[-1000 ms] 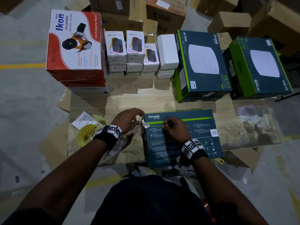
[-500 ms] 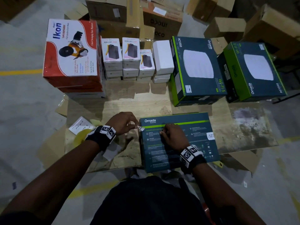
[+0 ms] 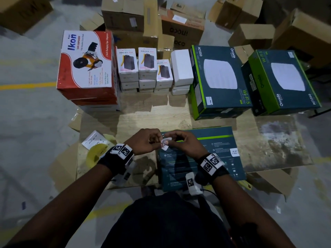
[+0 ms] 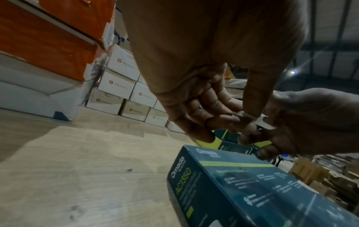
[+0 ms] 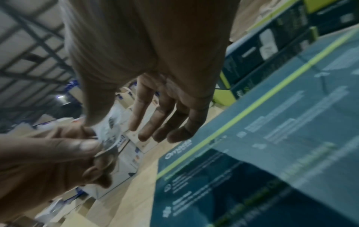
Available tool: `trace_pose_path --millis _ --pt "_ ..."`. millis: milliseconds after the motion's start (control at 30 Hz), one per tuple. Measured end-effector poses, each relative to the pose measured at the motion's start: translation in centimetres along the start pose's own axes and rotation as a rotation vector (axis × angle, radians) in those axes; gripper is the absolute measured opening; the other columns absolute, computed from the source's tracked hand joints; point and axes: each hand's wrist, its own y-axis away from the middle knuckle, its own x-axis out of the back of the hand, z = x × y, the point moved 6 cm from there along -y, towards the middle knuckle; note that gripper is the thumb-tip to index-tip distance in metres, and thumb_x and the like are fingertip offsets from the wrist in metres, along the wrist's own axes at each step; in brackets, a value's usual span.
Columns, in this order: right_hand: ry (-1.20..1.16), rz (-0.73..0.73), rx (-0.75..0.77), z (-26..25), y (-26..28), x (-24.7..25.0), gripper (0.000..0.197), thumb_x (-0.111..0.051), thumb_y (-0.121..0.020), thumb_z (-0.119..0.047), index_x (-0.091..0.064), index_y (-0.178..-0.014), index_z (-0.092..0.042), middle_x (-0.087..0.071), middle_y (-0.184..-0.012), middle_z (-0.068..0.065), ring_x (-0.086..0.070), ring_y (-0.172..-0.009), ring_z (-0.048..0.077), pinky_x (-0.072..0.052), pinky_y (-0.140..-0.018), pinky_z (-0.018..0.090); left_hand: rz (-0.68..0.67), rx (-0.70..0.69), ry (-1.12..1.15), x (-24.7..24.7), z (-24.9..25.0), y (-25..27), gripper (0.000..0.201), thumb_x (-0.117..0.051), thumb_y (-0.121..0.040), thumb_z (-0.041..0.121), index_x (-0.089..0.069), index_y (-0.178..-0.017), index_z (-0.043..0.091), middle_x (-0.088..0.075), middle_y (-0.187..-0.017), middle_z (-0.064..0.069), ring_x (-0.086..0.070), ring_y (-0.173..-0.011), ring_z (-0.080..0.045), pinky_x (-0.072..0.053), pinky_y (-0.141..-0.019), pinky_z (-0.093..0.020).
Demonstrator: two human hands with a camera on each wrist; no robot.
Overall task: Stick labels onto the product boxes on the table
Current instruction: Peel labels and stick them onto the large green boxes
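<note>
Label (image 3: 165,143) pinched between both hands, not yet stuck down.
Left hand (image 3: 145,141) and right hand (image 3: 186,143) hover over the Omada box (image 3: 211,154); stacks at twelve o'clock look untouched.

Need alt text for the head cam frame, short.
Both hands, left hand and right hand, pinch a small white label above a dark teal Omada box lying on a wooden table with stacked product boxes behind.

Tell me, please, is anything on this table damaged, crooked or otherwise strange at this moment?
Nothing looks damaged. Two small things: the table has a worn, whitish patch at its right end, and the label, pinched by the left hand and right hand above the flat Omada box, looks bent.
</note>
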Motion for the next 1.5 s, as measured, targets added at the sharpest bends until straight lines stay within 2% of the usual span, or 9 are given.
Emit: trace_pose_path --millis 100,233,533,700,867,1100,1200,1367,1500 --pt "-0.077 0.063 0.007 0.4 -0.2 0.3 0.017 -0.077 -0.089 -0.015 -0.070 -0.077 -0.004 -0.066 -0.073 0.009 -0.056 -0.069 0.015 -0.046 -0.067 0.031 -0.005 0.034 0.122 -0.5 -0.1 0.2 0.022 -0.080 -0.082 0.020 -0.065 -0.098 0.020 -0.071 -0.085 -0.001 -0.062 -0.069 -0.011 -0.047 -0.065 -0.022" --pt "-0.278 0.174 -0.123 1.2 0.3 0.7 0.007 -0.076 -0.088 -0.011 -0.070 -0.084 -0.012 -0.068 -0.078 0.012 -0.058 -0.067 0.014 -0.045 -0.060 0.023 0.131 0.161 0.432 -0.1 -0.5 0.4 0.031 -0.078 -0.083 0.007 -0.066 -0.109 0.018 -0.071 -0.082 0.001 -0.063 -0.070 -0.009 -0.050 -0.064 -0.021" --pt "-0.448 0.272 -0.197 3.0 1.1 -0.4 0.013 -0.076 -0.086 -0.006 -0.065 -0.084 -0.013 -0.073 -0.075 0.007 -0.065 -0.071 0.019 -0.046 -0.061 0.030 0.275 0.451 0.862 -2.1 -1.2 1.7 0.010 -0.070 -0.089 0.007 -0.072 -0.096 0.014 -0.073 -0.090 0.000 -0.065 -0.079 -0.012 -0.053 -0.074 -0.029" --pt "-0.428 0.263 -0.199 3.8 2.0 -1.2 0.025 -0.079 -0.086 -0.013 -0.067 -0.108 -0.010 -0.077 -0.089 0.015 -0.070 -0.074 0.021 -0.048 -0.057 0.026 0.266 0.464 0.875 -3.3 -1.9 2.8 0.006 -0.072 -0.088 0.010 -0.069 -0.093 0.014 -0.075 -0.091 -0.001 -0.069 -0.078 -0.013 -0.057 -0.074 -0.030" --pt "-0.323 0.325 -0.106 3.3 2.8 -1.4 0.004 -0.076 -0.089 -0.016 -0.076 -0.085 -0.014 -0.070 -0.077 0.006 -0.056 -0.064 0.009 -0.044 -0.053 0.020 0.328 0.460 0.808 -3.5 -2.7 3.5 0.007 -0.075 -0.085 0.006 -0.070 -0.088 0.010 -0.073 -0.076 -0.002 -0.067 -0.068 -0.012 -0.058 -0.072 -0.025" --pt "-0.298 0.416 -0.096 5.1 3.8 -2.3 0.006 -0.080 -0.084 -0.012 -0.081 -0.087 -0.007 -0.078 -0.085 0.010 -0.069 -0.076 0.015 -0.058 -0.075 0.032 0.440 0.528 0.759 -4.4 -4.3 5.0 0.007 -0.077 -0.083 0.004 -0.072 -0.087 0.006 -0.071 -0.089 -0.011 -0.064 -0.081 -0.016 -0.055 -0.082 -0.029" --pt "-0.310 0.450 -0.094 5.5 4.4 -2.4 0.005 -0.079 -0.085 -0.009 -0.080 -0.085 -0.004 -0.077 -0.080 0.008 -0.066 -0.070 0.012 -0.055 -0.069 0.028 0.449 0.583 0.776 -4.9 -5.3 5.7 0.008 -0.079 -0.081 0.004 -0.073 -0.085 0.006 -0.071 -0.085 -0.010 -0.063 -0.079 -0.018 -0.056 -0.083 -0.030" --pt "-0.134 0.417 -0.074 6.5 4.9 -2.7 0.001 -0.081 -0.083 -0.012 -0.081 -0.083 -0.011 -0.078 -0.080 0.003 -0.069 -0.069 0.010 -0.058 -0.072 0.029 0.410 0.599 0.694 -5.7 -6.5 6.3 0.008 -0.078 -0.082 0.004 -0.072 -0.082 0.010 -0.070 -0.077 -0.005 -0.062 -0.072 -0.014 -0.053 -0.070 -0.024" --pt "-0.001 0.452 -0.092 7.7 5.2 -3.3 0.005 -0.084 -0.079 -0.011 -0.080 -0.080 -0.008 -0.077 -0.076 0.005 -0.070 -0.068 0.015 -0.059 -0.069 0.032 0.371 0.619 0.571 -6.6 -7.9 6.8 0.008 -0.080 -0.081 0.010 -0.076 -0.088 0.009 -0.073 -0.080 -0.012 -0.061 -0.068 -0.022 -0.052 -0.065 -0.030"
